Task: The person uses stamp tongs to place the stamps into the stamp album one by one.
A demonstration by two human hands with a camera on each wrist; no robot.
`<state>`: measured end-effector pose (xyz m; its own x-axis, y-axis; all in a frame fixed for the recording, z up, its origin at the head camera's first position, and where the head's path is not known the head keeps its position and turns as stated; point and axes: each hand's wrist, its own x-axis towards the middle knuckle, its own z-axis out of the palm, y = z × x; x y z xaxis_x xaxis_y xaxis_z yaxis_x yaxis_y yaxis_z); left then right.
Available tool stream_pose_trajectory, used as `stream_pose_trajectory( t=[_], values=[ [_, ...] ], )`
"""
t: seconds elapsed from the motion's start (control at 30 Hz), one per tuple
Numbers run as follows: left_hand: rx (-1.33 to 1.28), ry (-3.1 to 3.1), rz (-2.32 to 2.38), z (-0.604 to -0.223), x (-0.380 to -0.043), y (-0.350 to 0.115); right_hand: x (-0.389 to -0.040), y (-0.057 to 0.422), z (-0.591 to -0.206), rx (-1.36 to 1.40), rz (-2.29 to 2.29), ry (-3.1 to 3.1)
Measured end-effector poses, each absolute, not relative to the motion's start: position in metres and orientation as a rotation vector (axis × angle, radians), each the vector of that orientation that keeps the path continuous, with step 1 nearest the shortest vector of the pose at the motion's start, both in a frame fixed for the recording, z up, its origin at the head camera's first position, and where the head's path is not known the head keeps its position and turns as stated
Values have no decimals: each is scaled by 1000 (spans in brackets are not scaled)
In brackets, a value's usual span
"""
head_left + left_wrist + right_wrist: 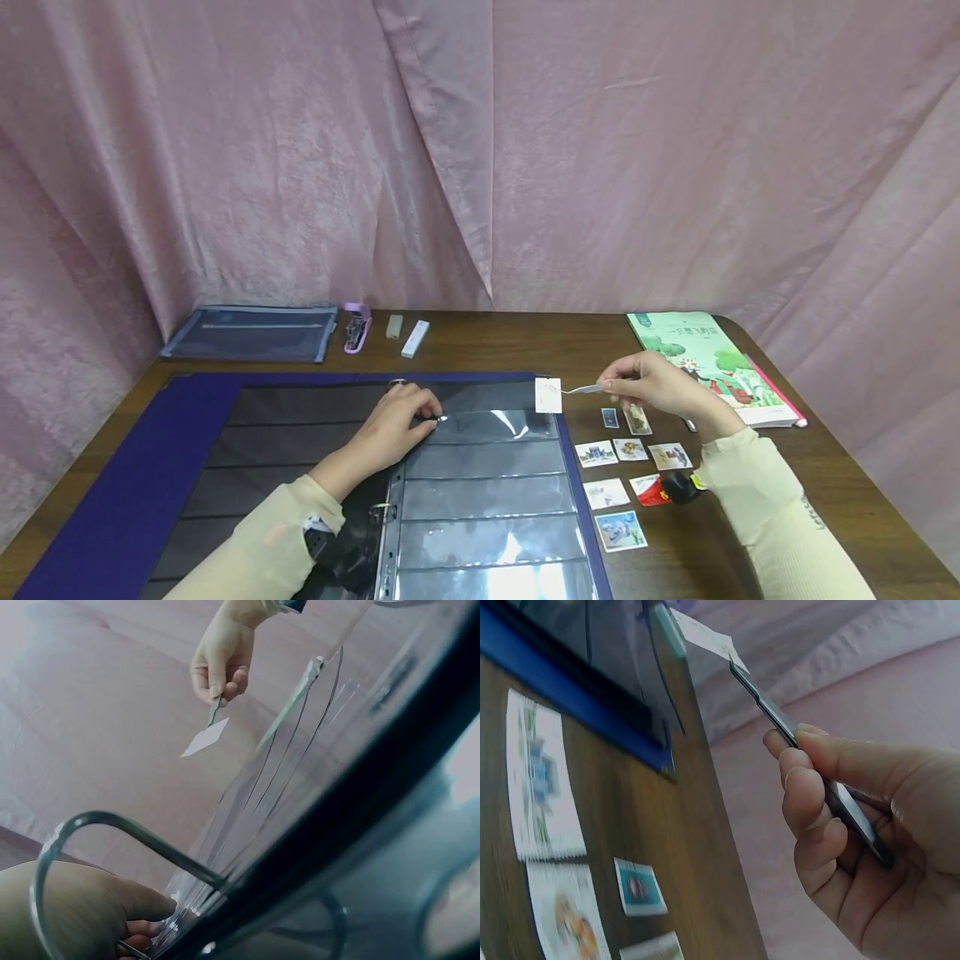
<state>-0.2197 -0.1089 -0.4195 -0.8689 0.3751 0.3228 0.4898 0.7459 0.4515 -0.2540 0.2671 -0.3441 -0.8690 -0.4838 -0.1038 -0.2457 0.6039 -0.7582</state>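
My right hand (648, 385) pinches a pair of metal tweezers (780, 724) between thumb and fingers. A pale stamp (548, 396) hangs from the tweezer tips, over the upper right corner of the stamp album (112, 483). The album lies open, its black pages lined with clear strip pockets. My left hand (390, 427) is at the upper inner part of the right page (487, 496), thumb and fingers pinching the clear pocket film (178, 900). In the left wrist view, a metal binder ring (112, 817) arches in front of this hand.
Several stamps (621, 531) lie spread on the wooden table right of the album. Behind them is a green book (686, 333). Along the back are a blue mesh pouch (255, 333), a purple stapler (358, 327) and two small pale blocks (415, 339). A pink curtain hangs behind.
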Motion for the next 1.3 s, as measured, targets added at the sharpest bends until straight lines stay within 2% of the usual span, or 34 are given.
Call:
stream_pose_trajectory(
  t=[0.93,1.3],
  values=[
    [-583,-2710,-890,-421,-222,-110,-269,175,-367,-553,-1379,2510],
    [-565,-2676,-960,-421,-223,-107,-269,154,-376,-553,-1333,2544]
  ],
)
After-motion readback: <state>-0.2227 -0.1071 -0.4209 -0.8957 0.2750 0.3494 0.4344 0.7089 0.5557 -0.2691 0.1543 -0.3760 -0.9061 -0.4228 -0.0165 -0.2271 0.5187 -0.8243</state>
